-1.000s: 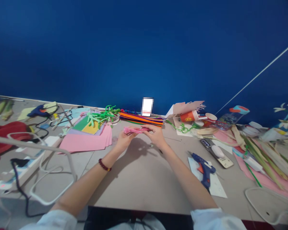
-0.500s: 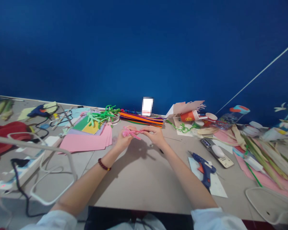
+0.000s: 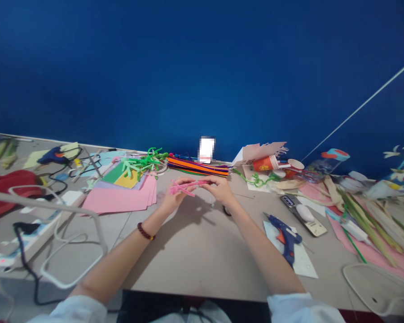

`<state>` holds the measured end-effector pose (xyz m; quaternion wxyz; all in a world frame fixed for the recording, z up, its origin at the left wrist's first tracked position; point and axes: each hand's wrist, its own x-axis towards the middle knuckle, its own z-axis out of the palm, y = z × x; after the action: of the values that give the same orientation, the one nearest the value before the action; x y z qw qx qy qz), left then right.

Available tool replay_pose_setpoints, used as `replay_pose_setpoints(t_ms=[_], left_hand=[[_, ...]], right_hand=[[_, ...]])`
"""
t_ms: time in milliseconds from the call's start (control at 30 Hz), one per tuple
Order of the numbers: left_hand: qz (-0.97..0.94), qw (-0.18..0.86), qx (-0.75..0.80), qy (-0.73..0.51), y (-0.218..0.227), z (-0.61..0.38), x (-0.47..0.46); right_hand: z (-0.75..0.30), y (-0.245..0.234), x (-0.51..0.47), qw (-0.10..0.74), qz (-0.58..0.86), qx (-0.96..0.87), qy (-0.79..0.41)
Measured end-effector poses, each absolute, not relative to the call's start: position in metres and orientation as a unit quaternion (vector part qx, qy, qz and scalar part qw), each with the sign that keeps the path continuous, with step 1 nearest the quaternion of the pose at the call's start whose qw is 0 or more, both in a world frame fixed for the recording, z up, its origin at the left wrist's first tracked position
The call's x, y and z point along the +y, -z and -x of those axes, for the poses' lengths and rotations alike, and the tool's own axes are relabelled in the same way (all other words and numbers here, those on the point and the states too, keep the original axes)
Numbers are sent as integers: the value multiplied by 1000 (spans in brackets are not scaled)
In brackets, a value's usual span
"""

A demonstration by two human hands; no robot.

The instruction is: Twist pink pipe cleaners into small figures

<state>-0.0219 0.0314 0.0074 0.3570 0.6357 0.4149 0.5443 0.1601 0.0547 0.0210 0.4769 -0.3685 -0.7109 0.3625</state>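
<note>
Both my hands meet above the middle of the grey table (image 3: pixel 195 251) and pinch a bent pink pipe cleaner (image 3: pixel 183 187). My left hand (image 3: pixel 173 197), with a dark bead bracelet on its wrist, grips the pipe cleaner's left part, where loose pink ends stick out. My right hand (image 3: pixel 220 190) holds the right end with curled fingers. A bundle of orange, purple and green pipe cleaners (image 3: pixel 198 166) lies just beyond my hands.
Pink and coloured paper sheets (image 3: pixel 121 197) lie at the left with green pipe cleaner twists (image 3: pixel 144 161). A blue glue gun (image 3: pixel 284 235) rests on white paper at the right, another glue gun (image 3: pixel 54 156) at far left. Cups, dried leaves and white cables crowd both sides.
The pink pipe cleaner has been twisted between my fingers: it lay as a flat bundle, and now thin ends stick out to the left. My hands stayed in place.
</note>
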Motion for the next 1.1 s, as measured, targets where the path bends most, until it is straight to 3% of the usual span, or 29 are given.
replay_pose_setpoints(t_ms=[300,667,1100], left_hand=[[-648,311,409,-562,-4,22,35],[-655,294,421,-554,-11,21,32],[-642,322,405,-566,-8,14,30]], right_hand=[[-166,-29,56,443,375,-719,-381],[-175,-34,58,463,387,-716,-350],[-166,-25,57,464,360,-742,-324]])
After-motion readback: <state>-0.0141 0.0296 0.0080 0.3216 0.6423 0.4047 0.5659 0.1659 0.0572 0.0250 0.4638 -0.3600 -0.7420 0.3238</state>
